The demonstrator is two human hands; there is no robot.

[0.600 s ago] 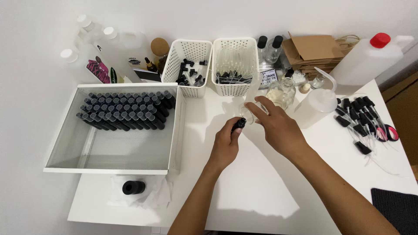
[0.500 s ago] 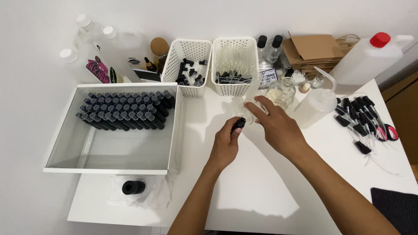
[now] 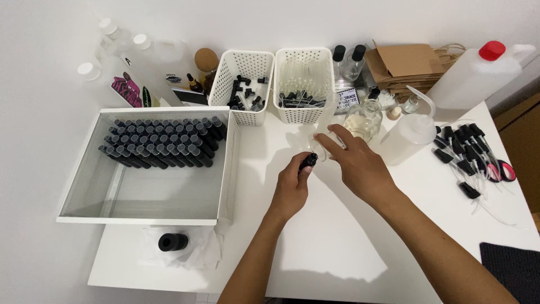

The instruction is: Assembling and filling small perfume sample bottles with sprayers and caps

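At the far left of the white tabletop (image 3: pixel 349 247) sits a shallow white tray (image 3: pixel 145 211), its back part packed with rows of small black bottles (image 3: pixel 160 146) lying side by side; the front part shows only the tray's floor. Just in front of the tray, a black roll (image 3: pixel 172 242) rests on a crumpled clear bag (image 3: pixel 194 256). Behind the tray stand white-capped bottles (image 3: pixel 121 50) and a cork-topped jar (image 3: pixel 206 59).

Next come two perforated white baskets: the left basket (image 3: pixel 242 84) holds loose black caps, the right basket (image 3: pixel 302 81) clear pipettes with black tops.

In front of the baskets, the left hand (image 3: pixel 291 188) has its fingers closed around a small black bottle (image 3: pixel 307 162), held upright above the tabletop. The right hand (image 3: pixel 357 166) meets it from the right, its fingers pinched on what looks like a clear pipette (image 3: pixel 319 147) at the bottle's mouth, though the piece is hard to make out.

Behind the hands stands a round glass flask (image 3: pixel 363 121), then a squeeze bottle (image 3: pixel 410 132). Farther right lie brown paper bags (image 3: pixel 408 62), a big red-capped jug (image 3: pixel 475 76), and a cluster of black droppers (image 3: pixel 464 157).
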